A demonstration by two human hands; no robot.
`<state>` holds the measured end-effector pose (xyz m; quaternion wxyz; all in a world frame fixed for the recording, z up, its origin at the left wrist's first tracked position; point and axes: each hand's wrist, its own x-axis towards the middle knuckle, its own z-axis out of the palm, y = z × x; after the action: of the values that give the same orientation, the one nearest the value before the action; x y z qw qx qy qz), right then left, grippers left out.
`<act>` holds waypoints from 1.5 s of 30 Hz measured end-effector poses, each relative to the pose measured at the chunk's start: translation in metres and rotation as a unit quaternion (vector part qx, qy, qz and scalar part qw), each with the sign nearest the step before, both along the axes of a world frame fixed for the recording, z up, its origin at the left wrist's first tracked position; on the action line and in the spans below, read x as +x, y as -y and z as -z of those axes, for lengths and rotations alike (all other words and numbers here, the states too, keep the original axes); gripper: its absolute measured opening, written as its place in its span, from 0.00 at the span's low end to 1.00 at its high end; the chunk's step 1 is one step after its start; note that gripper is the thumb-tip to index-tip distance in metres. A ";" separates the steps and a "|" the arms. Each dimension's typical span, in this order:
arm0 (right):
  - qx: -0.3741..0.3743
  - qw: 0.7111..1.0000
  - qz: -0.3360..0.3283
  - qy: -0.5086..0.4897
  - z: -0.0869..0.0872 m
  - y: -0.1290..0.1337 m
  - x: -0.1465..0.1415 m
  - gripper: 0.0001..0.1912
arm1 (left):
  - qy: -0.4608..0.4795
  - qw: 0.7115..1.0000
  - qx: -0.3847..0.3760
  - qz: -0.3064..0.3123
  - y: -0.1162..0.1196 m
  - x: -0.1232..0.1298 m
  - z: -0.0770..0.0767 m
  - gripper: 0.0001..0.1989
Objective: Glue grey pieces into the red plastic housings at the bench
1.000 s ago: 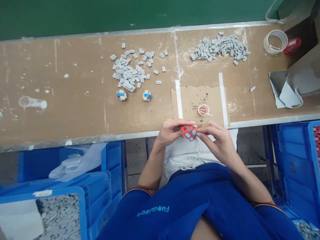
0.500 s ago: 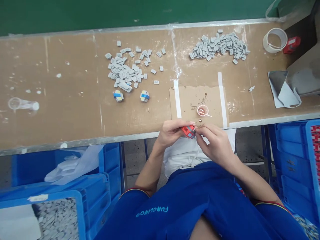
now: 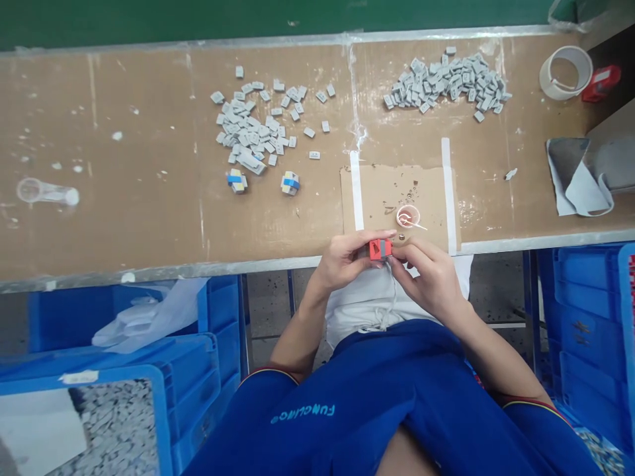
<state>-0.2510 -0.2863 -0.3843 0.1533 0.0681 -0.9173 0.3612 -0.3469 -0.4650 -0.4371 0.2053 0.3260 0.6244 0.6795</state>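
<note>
At the table's front edge, a small red plastic block (image 3: 374,250) with a grey band round it is held between both hands. My left hand (image 3: 342,261) is closed on its left side, thumb and fingers on opposite faces. My right hand (image 3: 430,274) pinches at its right end, where any small part between the fingertips is hidden. Just beyond the hands, a small clear cup (image 3: 407,217) with reddish contents and a thin white stick stands on a taped cardboard sheet (image 3: 430,188).
Grey tiles lie in a left pile (image 3: 251,125) and a right pile (image 3: 446,82). Two grey-and-yellow blocks with blue bands, one a banded block (image 3: 290,183), sit nearer. A tape roll (image 3: 565,73) stands far right. Blue crates (image 3: 191,380) flank me below the table.
The red block has turned in my hands, so its red face and grey band now face up more squarely. The view has shifted slightly; the tiles and cup stay put.
</note>
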 end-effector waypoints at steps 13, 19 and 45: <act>-0.041 0.998 -0.022 0.033 0.007 -0.008 0.003 0.05 | -0.009 1.000 -0.018 0.024 0.002 -0.003 0.002 0.24; 0.011 0.999 -0.027 0.039 0.005 -0.010 -0.003 0.09 | -0.014 0.999 -0.027 0.018 0.002 -0.003 0.001 0.22; 0.007 0.999 0.040 0.035 0.008 0.022 0.005 0.09 | -0.003 0.994 -0.089 0.059 0.014 -0.012 -0.003 0.21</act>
<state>-0.2458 -0.3078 -0.3926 0.1355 0.0197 -0.9264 0.3508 -0.3590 -0.4788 -0.4342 0.2709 0.3450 0.6627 0.6070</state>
